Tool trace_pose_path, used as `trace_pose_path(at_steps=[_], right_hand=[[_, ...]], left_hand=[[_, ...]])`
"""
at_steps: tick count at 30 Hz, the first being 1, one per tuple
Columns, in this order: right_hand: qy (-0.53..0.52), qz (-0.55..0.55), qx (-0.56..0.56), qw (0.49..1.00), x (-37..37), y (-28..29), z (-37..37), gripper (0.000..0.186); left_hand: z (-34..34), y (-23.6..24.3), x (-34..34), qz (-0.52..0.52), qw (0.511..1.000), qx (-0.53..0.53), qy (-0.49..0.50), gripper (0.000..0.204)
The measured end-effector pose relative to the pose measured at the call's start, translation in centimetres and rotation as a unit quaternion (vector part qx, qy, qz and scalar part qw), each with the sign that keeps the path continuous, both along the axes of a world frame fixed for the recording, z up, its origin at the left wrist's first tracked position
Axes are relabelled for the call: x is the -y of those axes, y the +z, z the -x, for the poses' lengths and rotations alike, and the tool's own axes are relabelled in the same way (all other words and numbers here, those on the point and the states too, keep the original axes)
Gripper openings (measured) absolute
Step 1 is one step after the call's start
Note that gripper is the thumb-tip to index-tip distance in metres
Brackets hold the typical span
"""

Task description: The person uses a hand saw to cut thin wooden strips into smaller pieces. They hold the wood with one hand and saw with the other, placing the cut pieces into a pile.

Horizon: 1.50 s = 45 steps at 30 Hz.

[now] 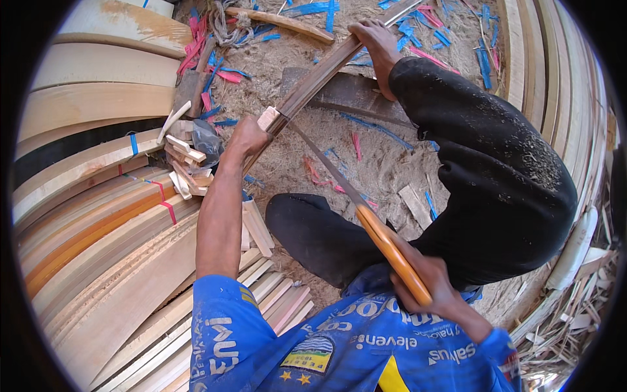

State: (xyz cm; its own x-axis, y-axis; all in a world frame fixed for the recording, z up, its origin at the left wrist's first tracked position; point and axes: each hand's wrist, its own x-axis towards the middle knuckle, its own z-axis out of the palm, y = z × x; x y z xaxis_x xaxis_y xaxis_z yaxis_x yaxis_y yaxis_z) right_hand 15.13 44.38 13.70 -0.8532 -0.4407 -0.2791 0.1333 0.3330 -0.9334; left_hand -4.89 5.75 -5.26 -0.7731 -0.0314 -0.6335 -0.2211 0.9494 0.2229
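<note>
My right hand (428, 277) is wrapped round the orange wooden handle (390, 251) of a handsaw; the hand is slightly blurred. The saw's narrow dark blade (330, 168) slants up and left, its tip end meeting a long dark wooden strip (320, 73). My left hand (248, 136) is closed on that strip just left of the blade, its fingers mostly hidden. Beside its knuckles a small pale wood block (268, 119) sits against the strip. Farther up, my bare foot (379, 49) presses on the strip. Beneath it a dark flat board (356, 97) lies on the ground.
Stacked pale planks (111, 65) curve along the left, with bundled strips (98, 228) nearer me. Wood offcuts (186, 163) are piled by my left forearm. More long boards (555, 72) line the right. Blue and pink ribbon scraps (483, 62) litter the sawdust. Wood slivers (575, 320) heap at lower right.
</note>
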Motion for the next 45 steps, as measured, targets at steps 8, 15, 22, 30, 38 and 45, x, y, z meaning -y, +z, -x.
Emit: trace_pose_path(at_steps=[8, 15, 22, 30, 38, 45], right_hand=[[-0.037, 0.008, -0.054, 0.998, 10.7, -11.2, 9.3, 0.064], [-0.023, 0.012, -0.045, 0.999, 3.7, -1.9, 5.6, 0.064], [0.012, -0.016, -0.102, 0.995, 1.7, 5.1, 6.5, 0.065], [0.018, -0.165, -0.145, 0.975, -0.8, 13.8, 9.7, 0.074], [-0.054, -0.056, -0.198, 0.977, -0.4, 11.9, 10.1, 0.065], [-0.075, -0.052, -0.086, 0.992, -3.4, 10.3, 10.1, 0.051]], left_hand=[[-1.1, 0.0, 0.7, 0.004, 1.0, -0.008, 0.015, 0.041], [-9.7, 2.9, 5.5, -0.212, 0.942, -0.033, 0.259, 0.044], [-24.6, 3.8, 11.0, -0.19, 0.877, -0.008, 0.442, 0.045], [-31.9, 1.7, 13.0, -0.244, 0.802, -0.086, 0.539, 0.045], [-34.7, -0.5, 12.7, -0.1, 0.822, -0.097, 0.552, 0.043], [-25.0, 3.2, 13.8, -0.175, 0.705, -0.191, 0.66, 0.04]])
